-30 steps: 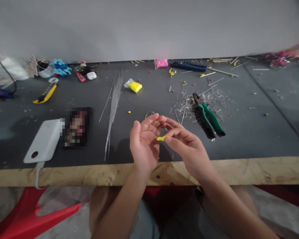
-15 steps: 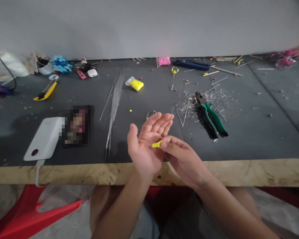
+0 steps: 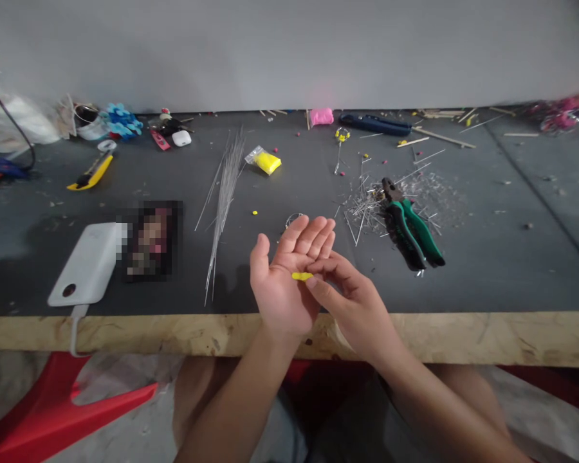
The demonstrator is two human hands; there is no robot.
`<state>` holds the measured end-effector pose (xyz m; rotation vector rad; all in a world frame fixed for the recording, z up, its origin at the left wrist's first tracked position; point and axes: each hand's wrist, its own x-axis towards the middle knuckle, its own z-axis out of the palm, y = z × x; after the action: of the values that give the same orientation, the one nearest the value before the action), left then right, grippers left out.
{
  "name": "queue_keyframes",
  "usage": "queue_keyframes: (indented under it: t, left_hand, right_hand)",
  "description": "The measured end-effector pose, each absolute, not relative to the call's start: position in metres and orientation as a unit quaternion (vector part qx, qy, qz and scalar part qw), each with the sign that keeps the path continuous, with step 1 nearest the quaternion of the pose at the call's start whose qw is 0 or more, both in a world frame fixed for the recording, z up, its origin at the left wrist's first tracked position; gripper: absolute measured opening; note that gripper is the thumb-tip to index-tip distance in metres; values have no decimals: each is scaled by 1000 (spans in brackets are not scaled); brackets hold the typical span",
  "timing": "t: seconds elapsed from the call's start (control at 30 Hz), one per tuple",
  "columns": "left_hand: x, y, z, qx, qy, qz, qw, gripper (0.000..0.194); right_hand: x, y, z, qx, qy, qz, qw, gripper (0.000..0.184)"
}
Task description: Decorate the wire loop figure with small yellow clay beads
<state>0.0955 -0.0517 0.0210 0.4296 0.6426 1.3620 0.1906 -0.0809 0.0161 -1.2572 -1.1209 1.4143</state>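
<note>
My left hand (image 3: 289, 276) is palm up above the table's near edge, fingers stretched out and thumb apart. Over its palm is a small yellow strip of what looks like modelling clay (image 3: 300, 276), slim and lying crosswise. My right hand (image 3: 352, 296) comes in from the right, thumb and fingertips closed at the strip's right end. Partly hidden behind the left fingers is a small wire loop (image 3: 294, 220) on the table. Farther back lies a clear packet of yellow clay (image 3: 267, 163).
Green-handled pliers (image 3: 412, 225) rest on scattered wire offcuts (image 3: 364, 209) at right. Long thin wires (image 3: 224, 186) lie left of my hands. Beyond are a yellow cutter (image 3: 94, 172), white power bank (image 3: 84, 263), pink clay (image 3: 321, 116) and a dark blue cutter (image 3: 376, 125).
The right hand's fingers have shifted slightly over the left palm, and the yellow strip now looks slimmer and more level. The left hand stays open; the whole view has moved a little.
</note>
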Motion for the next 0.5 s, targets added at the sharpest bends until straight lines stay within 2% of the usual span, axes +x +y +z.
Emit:
queue_keyframes:
  t: [0.13, 0.3, 0.5]
  left_hand:
    - [95, -52, 21, 192, 278, 611, 715, 48]
    - [95, -54, 24, 168, 238, 608, 739, 50]
    - [100, -57, 29, 217, 241, 603, 728, 49]
  right_hand:
    - [190, -83, 12, -510, -448, 568, 464, 13]
    - [188, -84, 6, -485, -407, 571, 522, 30]
    - [187, -83, 6, -476, -393, 595, 515, 37]
